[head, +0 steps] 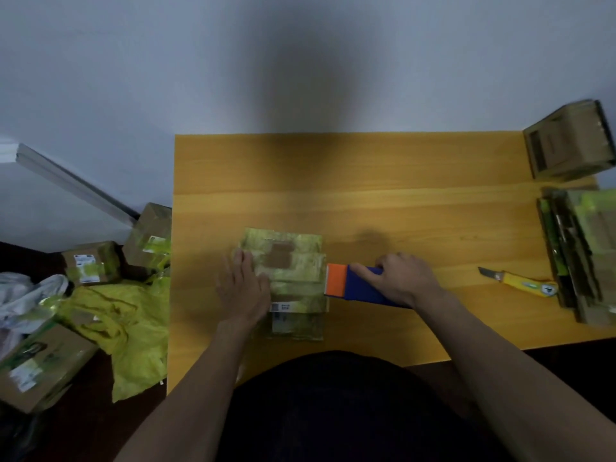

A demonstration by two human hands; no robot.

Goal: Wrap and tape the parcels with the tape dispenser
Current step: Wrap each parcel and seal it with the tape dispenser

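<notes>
My right hand [401, 278] grips the blue tape dispenser [363, 286], its orange end touching the right edge of the parcel [293, 278]. My left hand [245, 285] lies flat, fingers straight, pressing the parcel's left side. Parcel sits mid-front on the yellow table [400, 201], covered in green tape, one brown patch bare on top. Yellow utility knife [520, 281] well to the right, near stacked flat cartons [573, 251]. A taped box [566, 145] at the far right corner. On the floor left: more boxes [90, 263], yellow plastic bag [133, 328].
</notes>
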